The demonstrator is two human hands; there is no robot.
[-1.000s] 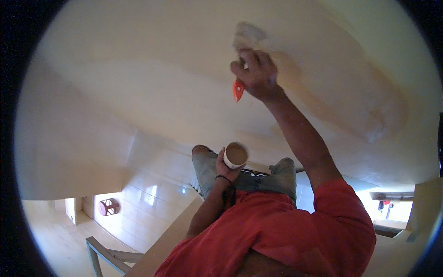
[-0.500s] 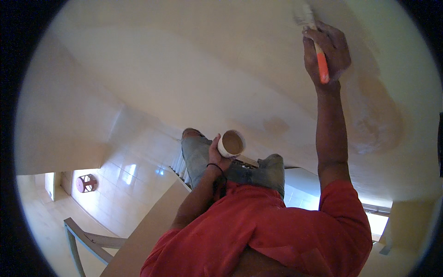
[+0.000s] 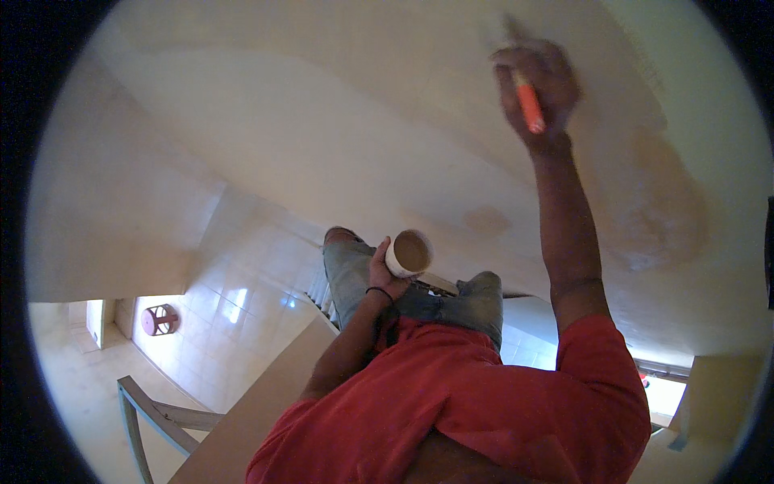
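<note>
My right hand [image 3: 538, 90] is raised to the wall at the upper right, closed round a paintbrush [image 3: 529, 106] with an orange-ended handle. The bristles meet the wall and are smeared by motion. Low in front of my body, my left hand [image 3: 387, 273] grips a white cup [image 3: 398, 263] from its left side. Tan-brown paint [image 3: 413, 251] shows inside it. Along the wall [image 3: 339, 145] run darker damp-looking patches, the largest [image 3: 657, 210] to the right of my right forearm and a small one [image 3: 487, 219] above my knee.
A pinkish round stool [image 3: 160, 320] stands on the shiny tiled floor [image 3: 234, 310] far below at the left. A grey metal frame [image 3: 153, 411] and a brown board edge [image 3: 250, 395] lie at the lower left. A bright window opening [image 3: 663, 394] is at the lower right.
My right hand has swept the paintbrush leftward and slightly down along the wall. The cup in my left hand has shifted only a little to the right in the picture.
</note>
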